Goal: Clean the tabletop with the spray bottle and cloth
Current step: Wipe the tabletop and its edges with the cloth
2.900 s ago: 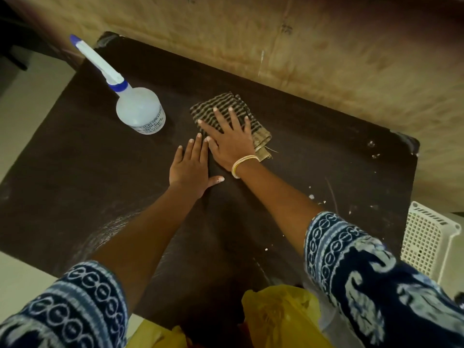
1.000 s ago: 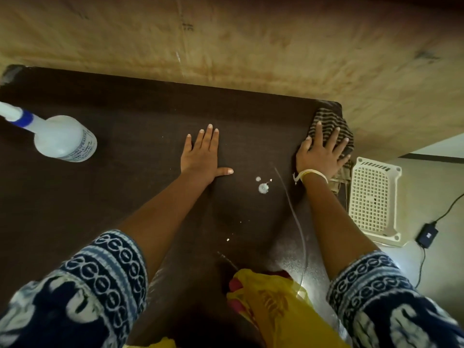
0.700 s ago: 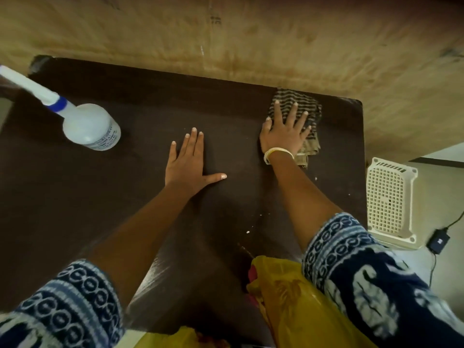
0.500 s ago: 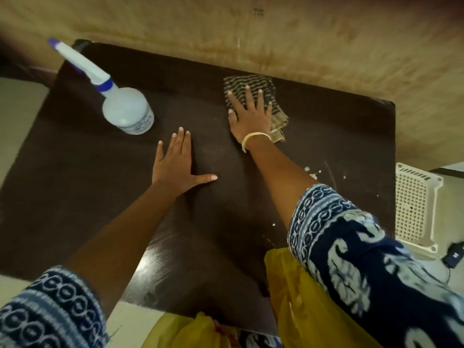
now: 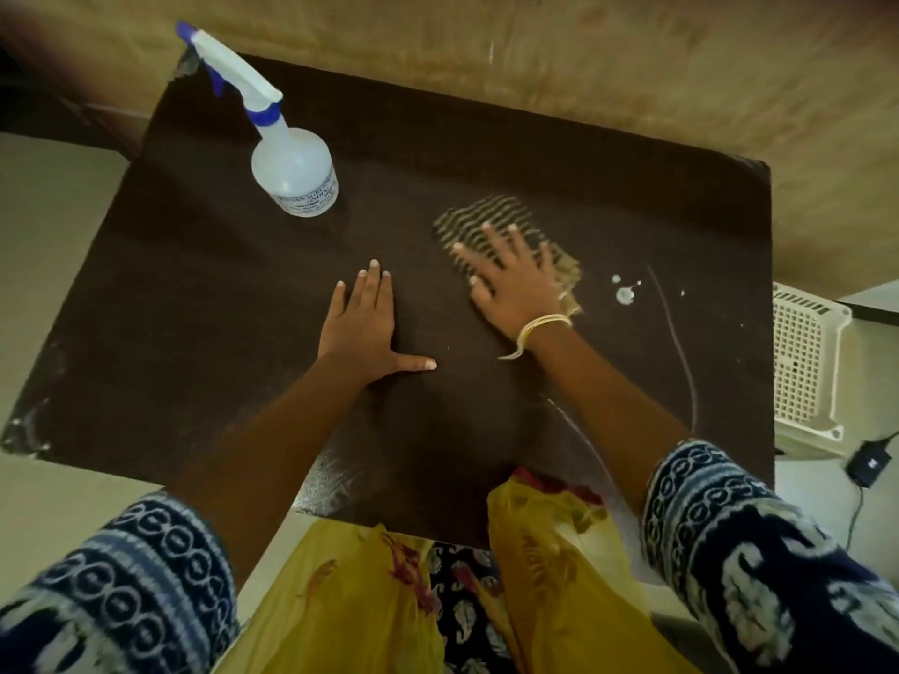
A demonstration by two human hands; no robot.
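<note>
Beyond the left hand's fingers the spray bottle stands in the way, bare tabletop to their left. White droplets lie right of the right hand's fingers; open table ahead.

Both forearms reach forward, bare below patterned sleeves. The left hand lies flat, fingers together, thumb stuck out sideways. The right hand lies palm down, fingers spread.

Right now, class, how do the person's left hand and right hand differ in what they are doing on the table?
The left hand lies flat on the bare tabletop; the right hand presses on the striped cloth. The right hand looks motion-blurred; the left hand is sharp. Only the right wrist wears a band. Both have straight, spread fingers, palms down.
</note>
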